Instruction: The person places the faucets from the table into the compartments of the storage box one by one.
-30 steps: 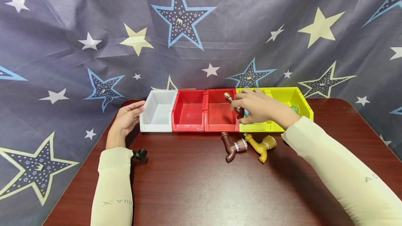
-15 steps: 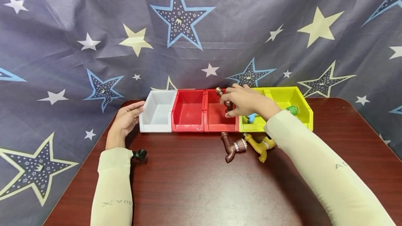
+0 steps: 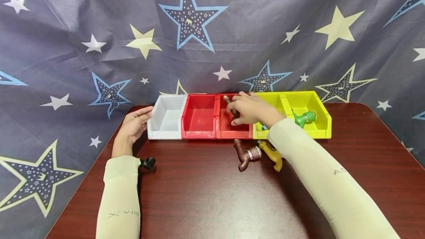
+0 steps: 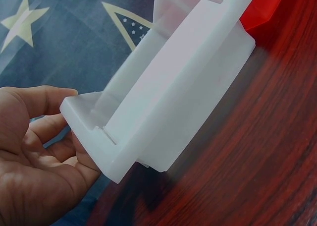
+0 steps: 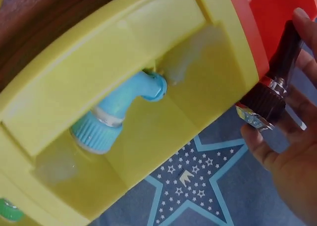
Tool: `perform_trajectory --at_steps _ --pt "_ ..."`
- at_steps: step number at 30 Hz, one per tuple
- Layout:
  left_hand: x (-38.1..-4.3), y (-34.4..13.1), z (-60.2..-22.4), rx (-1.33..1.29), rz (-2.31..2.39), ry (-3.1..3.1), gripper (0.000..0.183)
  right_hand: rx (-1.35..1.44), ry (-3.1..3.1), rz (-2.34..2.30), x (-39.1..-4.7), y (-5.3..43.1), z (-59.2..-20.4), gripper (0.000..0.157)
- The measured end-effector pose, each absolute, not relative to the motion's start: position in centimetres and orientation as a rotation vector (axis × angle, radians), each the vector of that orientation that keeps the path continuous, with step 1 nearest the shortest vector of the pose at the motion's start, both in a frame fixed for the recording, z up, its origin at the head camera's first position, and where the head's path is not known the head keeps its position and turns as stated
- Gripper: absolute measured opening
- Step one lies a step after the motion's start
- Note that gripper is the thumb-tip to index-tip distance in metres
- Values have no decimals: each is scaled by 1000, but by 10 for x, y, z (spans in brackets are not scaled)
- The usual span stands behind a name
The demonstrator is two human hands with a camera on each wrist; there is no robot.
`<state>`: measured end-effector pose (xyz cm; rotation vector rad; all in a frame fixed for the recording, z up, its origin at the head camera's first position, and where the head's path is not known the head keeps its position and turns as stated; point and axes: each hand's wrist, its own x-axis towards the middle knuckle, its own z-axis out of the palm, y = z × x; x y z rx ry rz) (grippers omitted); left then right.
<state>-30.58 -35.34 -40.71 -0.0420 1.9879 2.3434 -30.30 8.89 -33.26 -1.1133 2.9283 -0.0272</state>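
Observation:
My left hand [image 3: 134, 125] touches the left side of the white bin [image 3: 167, 134] with its fingers extended. In the left wrist view, one fingertip lies at the bin's corner, with the other fingers against the outer wall. A dark brown faucet [image 5: 266, 101] with a ribbed knob is held between the thumb and fingers of my right hand [image 3: 254, 109]. The hand and faucet are over the right-hand red bin [image 3: 234, 134], and the fingers partly cover the faucet. On the table in front of the bins lie another brown faucet [image 3: 244, 155] and a yellow faucet [image 3: 273, 156], partly covered by the right sleeve.
Beside the white bin stand a second red bin [image 3: 199, 134] and two yellow bins [image 3: 317, 134] in one row. The yellow bins hold a blue faucet [image 5: 116, 107] and a green faucet [image 3: 303, 118]. A dark object [image 3: 148, 163] sits by the left cuff. A star-patterned curtain [image 3: 202, 65] hangs behind.
My right hand has moved left with the brown faucet, from beside the yellow bin to over the right-hand red bin. The green faucet has come into fuller view. My left hand stays still.

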Motion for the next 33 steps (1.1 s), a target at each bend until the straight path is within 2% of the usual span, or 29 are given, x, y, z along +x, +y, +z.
perform_trajectory --at_steps 14,33 --pt "-305 -353 -407 -55 2334 1983 53 -1055 2897 -44 -308 74 -349 49" --pt "-306 -353 -407 -45 2347 1974 53 -952 2826 5 -307 57 -369 31"
